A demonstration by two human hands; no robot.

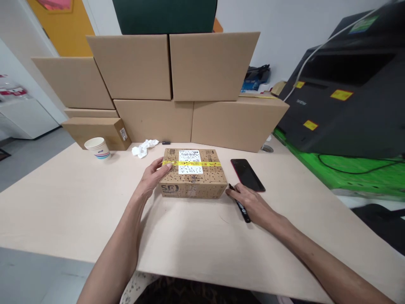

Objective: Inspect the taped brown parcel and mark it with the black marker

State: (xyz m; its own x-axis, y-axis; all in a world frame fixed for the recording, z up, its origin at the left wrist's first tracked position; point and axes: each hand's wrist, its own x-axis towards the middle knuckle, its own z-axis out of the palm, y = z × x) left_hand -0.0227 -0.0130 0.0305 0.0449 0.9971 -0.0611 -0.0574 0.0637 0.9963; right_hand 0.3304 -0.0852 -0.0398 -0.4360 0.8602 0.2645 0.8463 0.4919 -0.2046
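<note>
left hand (153,177) open, right hand (249,202) curled

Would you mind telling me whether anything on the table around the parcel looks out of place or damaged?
Only a crumpled white tissue lying loose behind the parcel, near the paper cup. The parcel looks intact, its yellow tape unbroken; the left hand rests on its edge, the right hand holds a black marker beside the phone.

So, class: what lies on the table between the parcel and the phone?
Head view: the right hand with a black pen, beside the parcel and phone.
</note>
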